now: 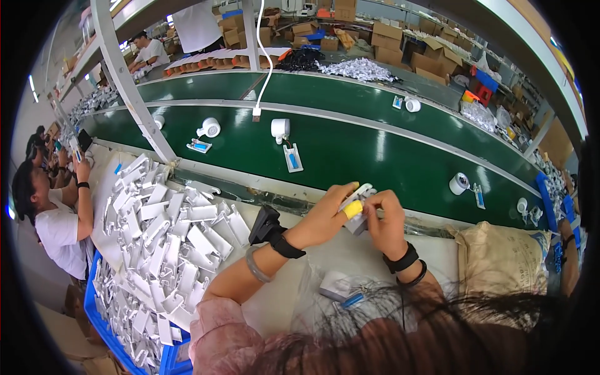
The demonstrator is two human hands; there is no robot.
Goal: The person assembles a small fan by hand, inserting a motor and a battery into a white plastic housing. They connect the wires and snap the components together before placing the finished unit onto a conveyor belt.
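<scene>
Nearby, dark hair (387, 344) strays across a white housing (335, 284) on the pale bench (281, 297), partly veiling it. Beyond, the left hand (320, 220) is closed around a small pale piece (357, 226) lying between both hands, its long axis seemingly pointing toward the belt. The right hand (390, 220) reaches it from the right, fingers bent and tips bunched; whether they grip or merely touch, I can't tell. Fingers cover much of the piece. Farther off, a round white unit (280, 129) lies on the green belt (350, 159).
</scene>
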